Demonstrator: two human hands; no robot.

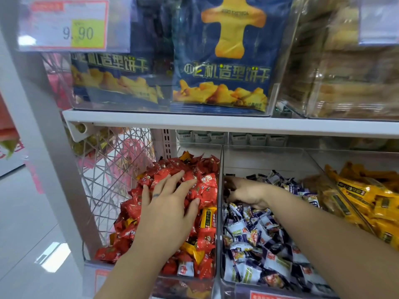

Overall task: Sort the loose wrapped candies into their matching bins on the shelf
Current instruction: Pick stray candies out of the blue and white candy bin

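Landmark: clear divider (220, 212) between two bins. Nearest, left of divider at bin front: white stray (185, 269) lying among red candies (129, 212). Further in, yellow stray (207, 219) just beside divider, also in the reds. Left hand (170, 199) flat on red heap left of divider, fingers straight and spread, gripping nothing. Right of divider: right hand (244, 193) dug into purple-white candies (259, 234), fingers curled down; cannot tell whether pinching a piece. Further right of divider: yellow candies (367, 201) in own bin. Above and behind divider: blue biscuit bags (222, 61) on upper shelf. Likely step: hunting misfits, mid-sort. Next, probably: pinch yellow stray beside divider, carry across to yellow bin; white stray over divider.
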